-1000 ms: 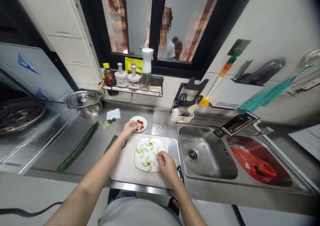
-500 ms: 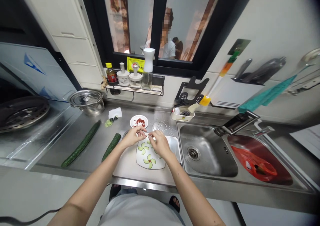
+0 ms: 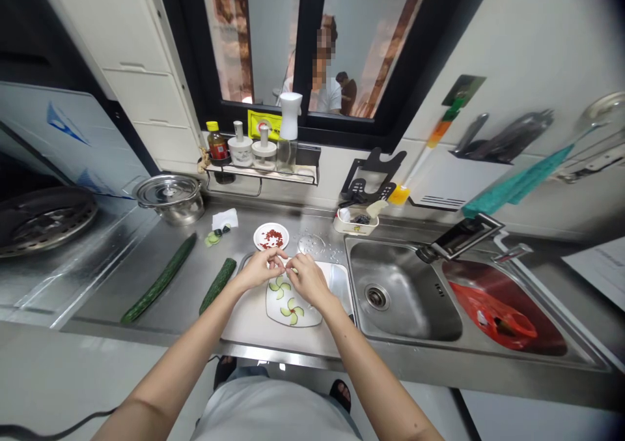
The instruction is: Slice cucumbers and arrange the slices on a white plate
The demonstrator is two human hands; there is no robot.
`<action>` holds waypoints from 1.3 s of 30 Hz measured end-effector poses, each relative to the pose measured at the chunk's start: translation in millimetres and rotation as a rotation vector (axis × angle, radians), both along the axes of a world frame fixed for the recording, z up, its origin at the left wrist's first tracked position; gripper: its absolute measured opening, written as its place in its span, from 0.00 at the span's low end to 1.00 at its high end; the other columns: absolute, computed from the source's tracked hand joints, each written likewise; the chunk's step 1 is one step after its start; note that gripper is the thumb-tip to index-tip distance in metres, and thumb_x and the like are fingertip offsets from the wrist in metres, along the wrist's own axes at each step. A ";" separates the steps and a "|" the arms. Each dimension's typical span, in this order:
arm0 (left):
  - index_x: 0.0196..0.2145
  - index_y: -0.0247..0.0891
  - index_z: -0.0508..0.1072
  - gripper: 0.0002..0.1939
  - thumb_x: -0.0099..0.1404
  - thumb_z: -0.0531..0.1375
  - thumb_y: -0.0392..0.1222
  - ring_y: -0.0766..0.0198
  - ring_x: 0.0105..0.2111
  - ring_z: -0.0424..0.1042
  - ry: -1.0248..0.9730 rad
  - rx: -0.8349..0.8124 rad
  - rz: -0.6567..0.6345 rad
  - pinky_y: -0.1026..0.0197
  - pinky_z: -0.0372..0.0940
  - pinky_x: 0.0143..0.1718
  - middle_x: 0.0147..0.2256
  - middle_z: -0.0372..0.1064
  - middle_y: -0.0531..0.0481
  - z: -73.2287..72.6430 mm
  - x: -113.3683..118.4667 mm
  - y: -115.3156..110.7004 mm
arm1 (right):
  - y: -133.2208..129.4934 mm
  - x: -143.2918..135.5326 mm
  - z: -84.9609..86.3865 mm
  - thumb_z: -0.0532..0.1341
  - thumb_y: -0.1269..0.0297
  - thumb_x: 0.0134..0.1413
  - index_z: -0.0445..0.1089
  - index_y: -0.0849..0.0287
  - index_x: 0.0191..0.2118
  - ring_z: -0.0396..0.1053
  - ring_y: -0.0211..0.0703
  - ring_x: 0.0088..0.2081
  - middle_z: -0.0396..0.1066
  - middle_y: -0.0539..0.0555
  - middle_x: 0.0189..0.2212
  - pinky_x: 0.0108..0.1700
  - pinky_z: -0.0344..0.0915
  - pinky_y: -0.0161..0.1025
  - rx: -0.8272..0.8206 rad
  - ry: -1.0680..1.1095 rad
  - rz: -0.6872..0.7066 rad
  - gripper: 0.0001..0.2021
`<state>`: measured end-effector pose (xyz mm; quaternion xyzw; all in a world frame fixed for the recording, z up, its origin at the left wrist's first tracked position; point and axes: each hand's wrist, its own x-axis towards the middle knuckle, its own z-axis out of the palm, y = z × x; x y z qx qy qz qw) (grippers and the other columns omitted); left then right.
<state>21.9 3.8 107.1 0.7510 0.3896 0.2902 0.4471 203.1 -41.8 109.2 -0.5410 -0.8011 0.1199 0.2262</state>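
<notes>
My left hand point(image 3: 264, 268) and my right hand point(image 3: 307, 279) meet above the far part of a white plate point(image 3: 276, 318), fingertips pinched close together. Whatever lies between the fingers is too small to make out. Thin green cucumber slices point(image 3: 279, 288) form curved pinwheels on the plate; the nearer pinwheel point(image 3: 291, 312) has a red centre. My right hand covers the plate's far right part. Beneath the plate is a pale cutting board point(image 3: 244, 327). Just beyond my left hand stands a small white dish point(image 3: 258, 231) with small red pieces point(image 3: 272, 238) in it.
A cut cucumber point(image 3: 218, 286) and a long whole cucumber point(image 3: 160, 281) lie to the left, near cucumber scraps point(image 3: 213, 238) and a white tissue point(image 3: 224, 219). A knife blade point(image 3: 340, 284) rests on the board's right side. Right of it is a double sink point(image 3: 407, 291); a lidded pot point(image 3: 170, 200) stands back left.
My right hand has shifted slightly left, bringing its fingertips closer to those of my left hand. The pinwheels and dish look unchanged; the view has moved slightly.
</notes>
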 end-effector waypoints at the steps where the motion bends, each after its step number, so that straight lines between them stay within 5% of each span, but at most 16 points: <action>1: 0.40 0.36 0.70 0.14 0.55 0.61 0.40 0.68 0.28 0.67 -0.006 -0.003 -0.002 0.66 0.60 0.34 0.28 0.72 0.54 -1.2 -0.5 -0.2 | 0.1 -0.6 -1.1 0.55 0.68 0.59 0.69 0.57 0.36 0.60 0.43 0.39 0.67 0.53 0.35 0.39 0.55 0.36 -0.009 0.000 0.001 0.05; 6: 0.41 0.36 0.70 0.15 0.55 0.61 0.40 0.67 0.31 0.69 0.010 -0.030 0.041 0.66 0.61 0.36 0.29 0.73 0.53 -17.5 -5.3 1.6 | -0.1 -2.5 -11.7 0.55 0.68 0.59 0.69 0.58 0.35 0.61 0.41 0.39 0.69 0.52 0.34 0.39 0.53 0.35 -0.061 0.008 -0.050 0.06; 12: 0.38 0.38 0.72 0.12 0.54 0.60 0.36 0.68 0.28 0.66 0.242 0.000 0.223 0.67 0.58 0.31 0.28 0.70 0.55 -48.8 -8.5 2.2 | -1.7 -5.7 -38.6 0.53 0.67 0.60 0.70 0.58 0.37 0.64 0.40 0.38 0.71 0.53 0.35 0.39 0.52 0.35 -0.226 -0.090 -0.118 0.08; 18: 0.37 0.39 0.72 0.11 0.53 0.60 0.33 0.66 0.30 0.68 0.413 0.022 0.258 0.67 0.56 0.32 0.28 0.70 0.55 -69.3 0.3 -9.3 | -2.8 -15.6 -64.7 0.52 0.66 0.61 0.70 0.58 0.36 0.65 0.41 0.40 0.73 0.54 0.35 0.39 0.51 0.36 -0.304 -0.158 -0.144 0.09; 39: 0.37 0.41 0.72 0.10 0.55 0.61 0.37 0.63 0.35 0.71 0.604 -0.039 0.251 0.64 0.56 0.36 0.30 0.73 0.53 -77.3 13.5 -15.5 | -0.2 -25.2 -79.4 0.51 0.67 0.61 0.71 0.59 0.39 0.67 0.43 0.42 0.74 0.57 0.39 0.40 0.52 0.37 -0.358 -0.227 -0.159 0.11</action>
